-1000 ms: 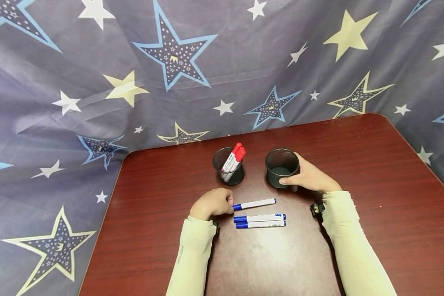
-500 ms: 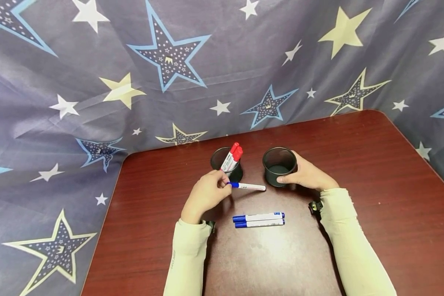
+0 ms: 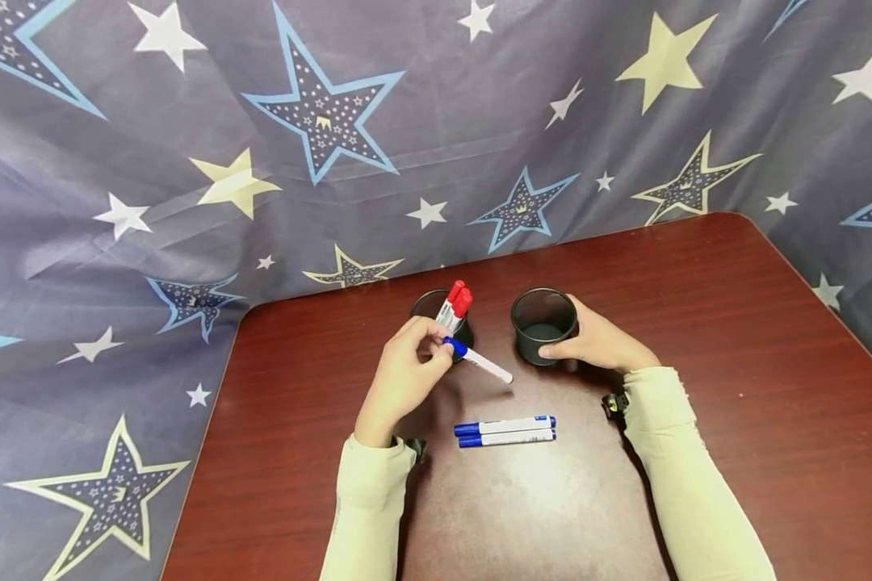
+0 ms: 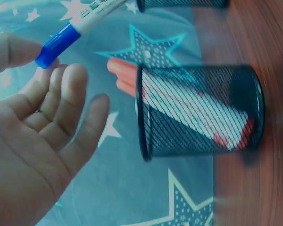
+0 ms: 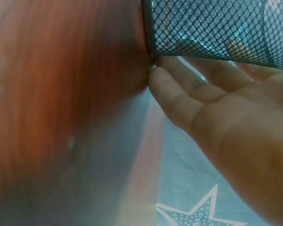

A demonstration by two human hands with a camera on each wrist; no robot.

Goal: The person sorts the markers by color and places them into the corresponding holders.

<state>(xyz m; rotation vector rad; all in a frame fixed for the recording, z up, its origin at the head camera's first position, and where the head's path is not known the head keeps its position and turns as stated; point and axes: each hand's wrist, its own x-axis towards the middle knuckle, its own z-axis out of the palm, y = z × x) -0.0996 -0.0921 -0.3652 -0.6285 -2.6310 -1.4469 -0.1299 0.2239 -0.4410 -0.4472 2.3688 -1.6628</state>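
Observation:
My left hand [image 3: 405,375] pinches a blue-capped whiteboard marker [image 3: 488,366] by its cap, between thumb and fingertips. The marker slants down to the right, raised off the table; in the left wrist view its blue cap [image 4: 59,44] sits at the fingertips. Just behind that hand stands a black mesh pen cup [image 4: 198,146] with red-capped markers [image 3: 456,302] leaning in it, partly hidden by the hand in the head view. My right hand [image 3: 603,339] grips a second mesh pen cup [image 3: 543,311], which has nothing inside, with thumb in front and fingers round its right side.
Two more blue-capped markers [image 3: 506,430] lie side by side on the reddish-brown table [image 3: 698,307], in front of the cups. A star-patterned cloth [image 3: 378,145] hangs behind the table and along its sides.
My left hand has picked the rearmost blue marker off the table and carried it up beside the red markers' cup, its far end tipping downward. The right hand stays on its cup.

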